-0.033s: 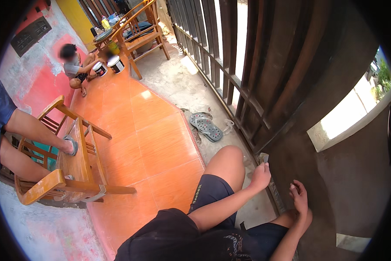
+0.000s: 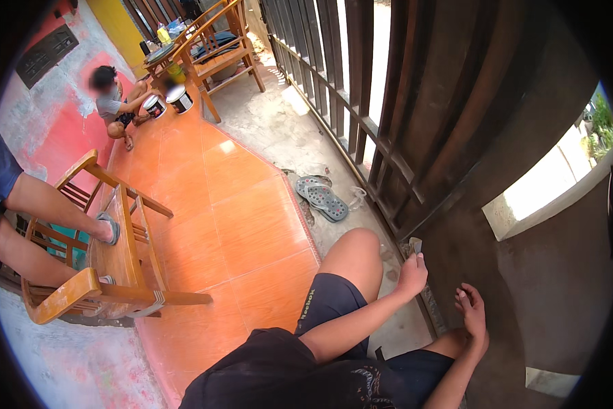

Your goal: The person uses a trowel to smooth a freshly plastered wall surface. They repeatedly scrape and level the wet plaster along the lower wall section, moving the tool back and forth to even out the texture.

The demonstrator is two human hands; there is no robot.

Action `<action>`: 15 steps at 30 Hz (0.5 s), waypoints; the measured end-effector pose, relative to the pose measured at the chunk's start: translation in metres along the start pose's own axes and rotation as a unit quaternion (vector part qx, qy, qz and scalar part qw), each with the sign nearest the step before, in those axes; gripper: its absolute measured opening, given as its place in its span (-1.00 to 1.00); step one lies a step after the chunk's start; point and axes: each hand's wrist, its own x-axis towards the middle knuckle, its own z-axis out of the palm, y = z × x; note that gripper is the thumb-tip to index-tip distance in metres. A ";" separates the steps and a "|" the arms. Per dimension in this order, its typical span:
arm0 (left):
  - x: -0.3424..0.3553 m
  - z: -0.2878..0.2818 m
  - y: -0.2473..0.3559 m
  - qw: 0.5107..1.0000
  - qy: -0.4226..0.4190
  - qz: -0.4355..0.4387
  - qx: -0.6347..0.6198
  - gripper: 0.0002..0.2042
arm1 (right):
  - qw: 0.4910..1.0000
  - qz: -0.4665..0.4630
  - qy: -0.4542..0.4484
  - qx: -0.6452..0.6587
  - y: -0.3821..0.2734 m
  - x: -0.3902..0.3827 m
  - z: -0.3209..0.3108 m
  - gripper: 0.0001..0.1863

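My left hand (image 2: 412,274) is closed on a small flat greyish piece (image 2: 416,245), whose exact kind I cannot make out. It holds the piece against or very close to the lower edge of the dark metal gate (image 2: 449,204), just beyond my left knee. My right hand (image 2: 471,310) is above my right knee, beside the gate's solid dark panel. Its fingers are loosely bent with gaps between them, and nothing shows in them.
Grey flip-flops (image 2: 322,199) lie on the concrete beside the orange tiled floor (image 2: 245,225). At left, someone stands on a wooden chair (image 2: 126,225). Farther back, another person squats beside two paint buckets (image 2: 179,99). A second wooden chair (image 2: 221,61) stands behind.
The small piece in my left hand has tilted slightly, and that hand has shifted a little. My right hand is almost where it was. The squatting person's head has moved slightly left.
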 end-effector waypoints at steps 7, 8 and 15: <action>0.038 0.125 0.061 0.981 -0.002 0.012 -0.196 -0.61 | 0.996 -0.061 -0.048 0.044 -0.048 -0.020 -0.015 -0.60; 0.037 0.136 0.068 0.976 -0.012 0.032 -0.214 -0.60 | 0.994 -0.069 -0.066 0.046 -0.047 -0.021 -0.013 -0.58; 0.058 0.146 0.083 0.933 0.128 -0.075 -0.327 -0.54 | 0.980 -0.080 -0.111 0.142 -0.028 -0.013 0.008 -0.46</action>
